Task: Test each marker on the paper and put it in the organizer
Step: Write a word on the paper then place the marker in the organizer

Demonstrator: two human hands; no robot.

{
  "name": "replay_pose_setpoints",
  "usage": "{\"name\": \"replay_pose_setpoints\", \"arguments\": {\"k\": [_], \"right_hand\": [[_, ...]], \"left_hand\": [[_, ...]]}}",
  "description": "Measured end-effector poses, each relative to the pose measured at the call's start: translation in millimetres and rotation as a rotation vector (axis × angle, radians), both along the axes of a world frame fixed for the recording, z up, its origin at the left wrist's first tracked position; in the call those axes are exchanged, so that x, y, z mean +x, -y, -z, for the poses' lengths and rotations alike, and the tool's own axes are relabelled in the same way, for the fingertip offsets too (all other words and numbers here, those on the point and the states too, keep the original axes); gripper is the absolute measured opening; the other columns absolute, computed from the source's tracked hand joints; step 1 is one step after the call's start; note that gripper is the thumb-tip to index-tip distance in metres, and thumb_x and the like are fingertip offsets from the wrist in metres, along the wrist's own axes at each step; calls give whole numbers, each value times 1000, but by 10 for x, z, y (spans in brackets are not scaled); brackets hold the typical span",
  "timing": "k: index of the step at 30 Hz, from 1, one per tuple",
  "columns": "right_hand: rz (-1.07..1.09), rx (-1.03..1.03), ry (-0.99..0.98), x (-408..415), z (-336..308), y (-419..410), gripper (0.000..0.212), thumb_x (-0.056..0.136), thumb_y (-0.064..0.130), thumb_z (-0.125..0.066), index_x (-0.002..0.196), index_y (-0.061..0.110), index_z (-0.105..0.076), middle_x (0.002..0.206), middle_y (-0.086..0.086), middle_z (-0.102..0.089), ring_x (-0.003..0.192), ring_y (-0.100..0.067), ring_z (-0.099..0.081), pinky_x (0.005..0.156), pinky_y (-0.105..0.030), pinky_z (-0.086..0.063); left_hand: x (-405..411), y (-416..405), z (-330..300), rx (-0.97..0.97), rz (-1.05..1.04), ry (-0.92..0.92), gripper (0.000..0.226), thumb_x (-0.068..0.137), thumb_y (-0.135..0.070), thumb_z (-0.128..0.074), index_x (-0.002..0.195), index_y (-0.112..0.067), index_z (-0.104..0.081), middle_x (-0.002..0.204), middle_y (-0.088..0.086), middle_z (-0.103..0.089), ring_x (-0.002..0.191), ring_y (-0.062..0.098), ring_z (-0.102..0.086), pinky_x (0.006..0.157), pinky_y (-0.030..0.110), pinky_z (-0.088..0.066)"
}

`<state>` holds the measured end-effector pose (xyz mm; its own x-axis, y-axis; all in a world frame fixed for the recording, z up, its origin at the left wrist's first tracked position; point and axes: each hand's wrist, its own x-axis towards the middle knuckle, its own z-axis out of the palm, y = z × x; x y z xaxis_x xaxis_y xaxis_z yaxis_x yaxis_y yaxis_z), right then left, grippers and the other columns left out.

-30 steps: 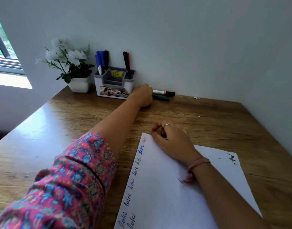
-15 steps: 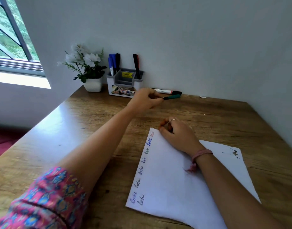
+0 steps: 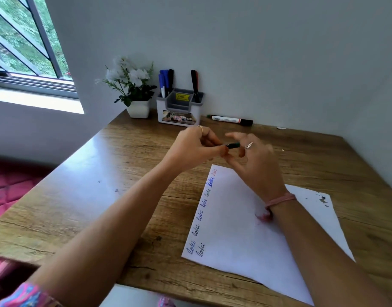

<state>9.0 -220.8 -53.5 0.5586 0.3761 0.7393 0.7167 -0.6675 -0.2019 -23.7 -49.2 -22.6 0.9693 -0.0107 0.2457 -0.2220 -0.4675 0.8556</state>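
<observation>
My left hand [image 3: 194, 147] grips a dark green marker [image 3: 233, 145] above the wooden desk, held level. My right hand [image 3: 255, 160] meets it at the marker's right end, fingers curled around the cap; most of the marker is hidden by both hands. Below lies a white paper [image 3: 246, 227] with several small handwritten words along its left edge. At the back wall stands a white and grey organizer [image 3: 179, 111] with blue and black markers in its left slot and a black and a red one in its right. One white marker with a black cap [image 3: 230, 119] lies right of the organizer.
A white pot of white flowers [image 3: 135, 94] stands left of the organizer. The desk [image 3: 84, 196] meets walls at the back and right; its left edge drops to a pink floor. A window is at upper left.
My left hand picked the green marker up from beside the organizer and brought it back toward me. My right hand rose off the paper and met the marker's end.
</observation>
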Motion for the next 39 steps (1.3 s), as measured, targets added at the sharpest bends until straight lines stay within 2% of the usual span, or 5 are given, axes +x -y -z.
{"name": "replay_pose_setpoints", "arguments": {"k": [5, 10, 19, 25, 39], "right_hand": [[-112, 194, -272, -6, 13, -17, 13, 93, 28, -52, 98, 20, -62, 77, -7, -65, 56, -12, -49, 55, -34, -45], [-323, 525, -746, -169, -48, -141, 18, 93, 29, -52, 99, 22, -67, 68, 0, -60, 56, -8, -46, 55, -22, -38], [-385, 746, -928, -196, -48, -182, 23, 85, 35, -56, 94, 18, -68, 68, 3, -59, 61, -9, -47, 57, -24, -38], [-447, 842, -958, -214, -63, -212, 41, 62, 61, -71, 82, 24, -71, 79, -9, -51, 73, -18, -46, 60, -24, -37], [-416, 1157, -994, -182, -112, -145, 15, 88, 26, -56, 81, 18, -67, 61, 6, -52, 55, -8, -45, 49, -19, -40]], "left_hand": [[6, -219, -13, -440, 126, -171, 32, 96, -32, -48, 100, -6, -67, 96, 8, -72, 79, 19, -64, 78, 31, -53], [-34, -229, 14, -33, 232, -191, 19, 94, -12, -47, 108, -15, -60, 108, 3, -66, 100, 13, -62, 88, 25, -48], [-122, 40, 95, -137, 403, -251, 22, 102, -25, -34, 87, -12, -45, 74, 1, -38, 63, 8, -37, 60, 20, -36], [-27, 99, 218, -125, 343, -69, 31, 100, -21, -41, 119, 3, -48, 59, -17, -44, 46, -1, -38, 47, 12, -30], [140, -346, 231, 305, 166, -52, 48, 85, -63, -46, 107, -22, -57, 73, -13, -51, 65, 2, -47, 56, 18, -35]]}}
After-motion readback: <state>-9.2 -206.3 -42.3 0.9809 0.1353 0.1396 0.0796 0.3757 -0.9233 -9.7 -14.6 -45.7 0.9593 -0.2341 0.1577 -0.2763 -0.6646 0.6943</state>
